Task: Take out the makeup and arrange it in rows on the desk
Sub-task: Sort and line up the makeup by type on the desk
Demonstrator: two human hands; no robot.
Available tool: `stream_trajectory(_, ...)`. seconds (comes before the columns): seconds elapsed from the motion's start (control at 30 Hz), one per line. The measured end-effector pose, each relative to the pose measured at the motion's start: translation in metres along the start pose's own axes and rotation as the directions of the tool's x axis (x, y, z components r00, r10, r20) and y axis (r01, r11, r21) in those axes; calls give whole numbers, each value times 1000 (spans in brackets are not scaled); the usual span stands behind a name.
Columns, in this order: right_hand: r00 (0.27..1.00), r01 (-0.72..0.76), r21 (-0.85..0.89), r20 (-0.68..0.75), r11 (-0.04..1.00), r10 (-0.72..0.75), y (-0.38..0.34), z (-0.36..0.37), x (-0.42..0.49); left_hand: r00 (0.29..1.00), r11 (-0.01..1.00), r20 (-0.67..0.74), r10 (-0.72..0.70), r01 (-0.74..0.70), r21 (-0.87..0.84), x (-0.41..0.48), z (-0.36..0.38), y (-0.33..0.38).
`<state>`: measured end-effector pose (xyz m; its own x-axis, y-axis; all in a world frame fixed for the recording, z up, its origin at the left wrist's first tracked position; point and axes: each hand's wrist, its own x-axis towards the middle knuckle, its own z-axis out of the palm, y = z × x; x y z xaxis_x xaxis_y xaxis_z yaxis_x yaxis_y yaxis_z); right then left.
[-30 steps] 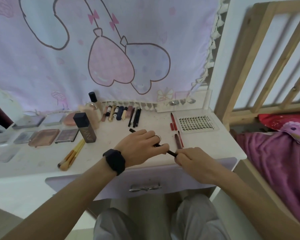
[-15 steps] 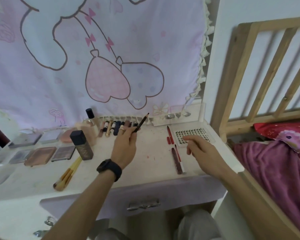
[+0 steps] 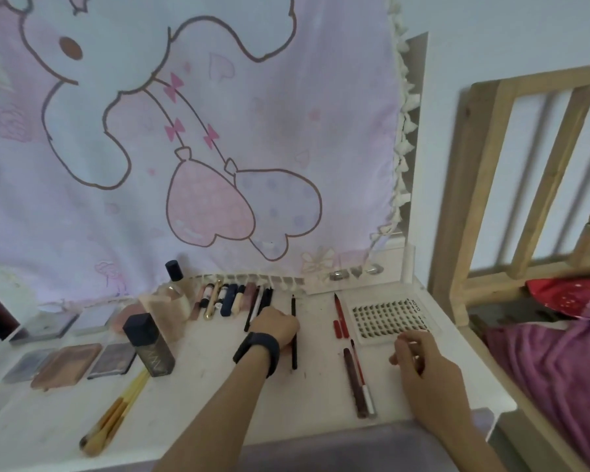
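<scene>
A thin black pencil (image 3: pixel 293 349) lies lengthwise on the white desk (image 3: pixel 201 413), to the right of a back row of lipsticks and pens (image 3: pixel 230 299). My left hand (image 3: pixel 276 328), with a black watch on the wrist, is curled over the pencil's middle, fingertips on it. My right hand (image 3: pixel 423 361) hovers with loosely bent fingers at the front edge of a clear false-lash tray (image 3: pixel 385 316), holding nothing. A red pen (image 3: pixel 338 310), its red cap (image 3: pixel 341 329), a brown pencil (image 3: pixel 353 381) and a red-and-white pen (image 3: pixel 365 383) lie between my hands.
A dark square bottle (image 3: pixel 149 345) stands left of centre. Eyeshadow palettes (image 3: pixel 67 364) lie in rows at the left, with wooden-handled brushes (image 3: pixel 115 417) in front. A glass bottle (image 3: pixel 174 284) stands by the pink curtain. A wooden bed rail (image 3: pixel 487 199) and purple blanket (image 3: pixel 559 376) bound the right.
My left hand carried the black pencil from the front of the desk, lifted it, and laid it down beside the back row. My right hand moved to the lash tray's front edge.
</scene>
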<state>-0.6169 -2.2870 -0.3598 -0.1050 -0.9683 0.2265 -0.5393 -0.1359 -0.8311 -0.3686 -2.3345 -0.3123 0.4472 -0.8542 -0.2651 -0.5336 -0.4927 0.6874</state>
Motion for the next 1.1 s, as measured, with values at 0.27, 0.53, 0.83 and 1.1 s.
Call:
stream_trajectory(0.27, 998, 38, -84, 61, 996, -33, 4, 5, 2, 994, 995, -67, 84, -81, 52, 17, 10, 13)
stream_trajectory(0.53, 994, 103, -147, 58, 984, -95, 0, 3, -3, 987, 995, -131, 90, -84, 55, 10, 17, 11)
stream_trajectory(0.83, 991, 131, -124, -19, 984, -134, 7, 11, -1, 977, 991, -166, 131, -126, 42, 15, 24, 5)
stream_trajectory(1.1, 990, 138, -135, -15, 981, -141, 8, 11, -2, 983, 992, -148, 107, -115, -43, 19, 22, 4)
